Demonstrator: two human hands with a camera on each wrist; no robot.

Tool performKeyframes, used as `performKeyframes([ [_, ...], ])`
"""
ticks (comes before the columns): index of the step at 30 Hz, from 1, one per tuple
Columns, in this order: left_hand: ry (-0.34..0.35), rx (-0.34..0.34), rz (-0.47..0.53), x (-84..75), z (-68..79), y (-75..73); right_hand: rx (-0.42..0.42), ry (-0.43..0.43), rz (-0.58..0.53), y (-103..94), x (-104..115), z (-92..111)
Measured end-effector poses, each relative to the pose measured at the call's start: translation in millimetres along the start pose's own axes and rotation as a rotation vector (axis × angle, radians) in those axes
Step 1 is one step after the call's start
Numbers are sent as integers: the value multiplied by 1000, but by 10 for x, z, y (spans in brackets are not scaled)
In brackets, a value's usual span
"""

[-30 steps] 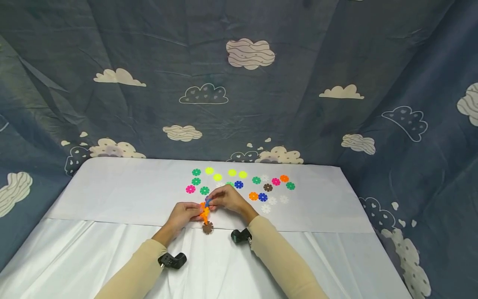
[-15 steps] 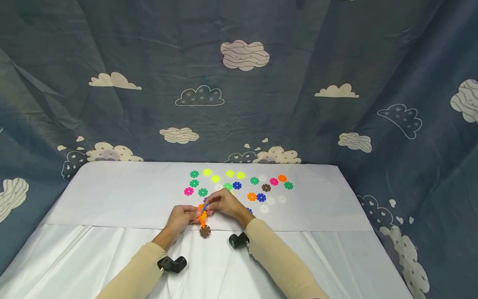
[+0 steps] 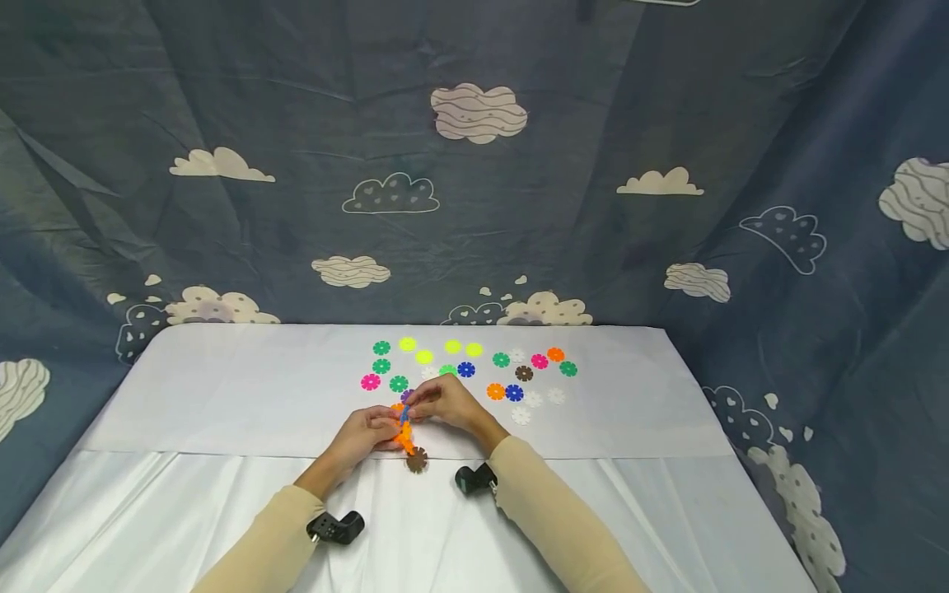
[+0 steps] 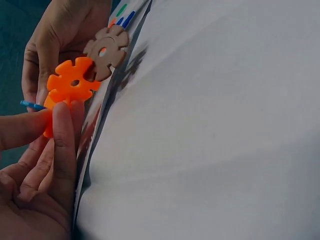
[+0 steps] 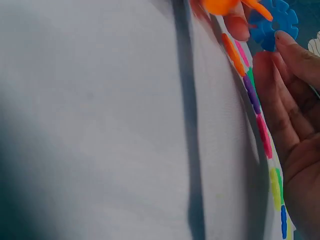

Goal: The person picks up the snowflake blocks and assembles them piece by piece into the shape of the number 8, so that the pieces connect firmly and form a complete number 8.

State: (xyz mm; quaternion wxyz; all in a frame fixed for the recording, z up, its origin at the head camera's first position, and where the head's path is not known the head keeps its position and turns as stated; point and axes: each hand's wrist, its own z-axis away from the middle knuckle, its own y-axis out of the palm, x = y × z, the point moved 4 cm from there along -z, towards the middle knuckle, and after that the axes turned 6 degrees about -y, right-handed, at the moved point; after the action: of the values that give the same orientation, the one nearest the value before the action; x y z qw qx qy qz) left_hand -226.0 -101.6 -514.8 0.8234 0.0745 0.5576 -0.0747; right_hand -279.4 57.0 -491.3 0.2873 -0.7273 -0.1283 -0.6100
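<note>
In the left wrist view my left hand [image 4: 45,175] pinches an orange notched disc [image 4: 75,82] between thumb and fingers. A second orange piece sits behind that disc, and a brown notched disc [image 4: 107,52] is slotted onto its far edge. My right hand [image 5: 300,100] pinches a blue notched disc [image 5: 275,22] between thumb and fingertips, up against the orange pieces. Whether the blue disc is seated in a slot cannot be told. From the head view, both hands meet over the front part of the white sheet, the brown disc hanging towards the person.
Several loose notched discs lie flat behind the hands, among them a pink disc [image 3: 371,382], a blue disc [image 3: 515,393], a brown disc [image 3: 524,373] and a yellow disc [image 3: 408,344]. A dark cloud-printed curtain [image 3: 519,206] hangs behind the white table [image 3: 222,395].
The brown disc end of the joined pieces has swung slightly to the right. Both hands keep their holds close together. The whole head view has shifted a little.
</note>
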Motion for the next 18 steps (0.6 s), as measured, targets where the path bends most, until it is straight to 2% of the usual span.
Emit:
performKeyframes([
  [3,5,33,-17,-14,12,20,-15,0,21,11,-92,-28],
  [7,-5,38,-46,-19,12,28,-18,-15,44,12,-93,-18],
  [13,-25,48,-34,-29,9,58,7,-45,75,9,-54,-13],
  [18,-39,26,-28,-12,-10,47,17,-12,176,-131,-21,27],
])
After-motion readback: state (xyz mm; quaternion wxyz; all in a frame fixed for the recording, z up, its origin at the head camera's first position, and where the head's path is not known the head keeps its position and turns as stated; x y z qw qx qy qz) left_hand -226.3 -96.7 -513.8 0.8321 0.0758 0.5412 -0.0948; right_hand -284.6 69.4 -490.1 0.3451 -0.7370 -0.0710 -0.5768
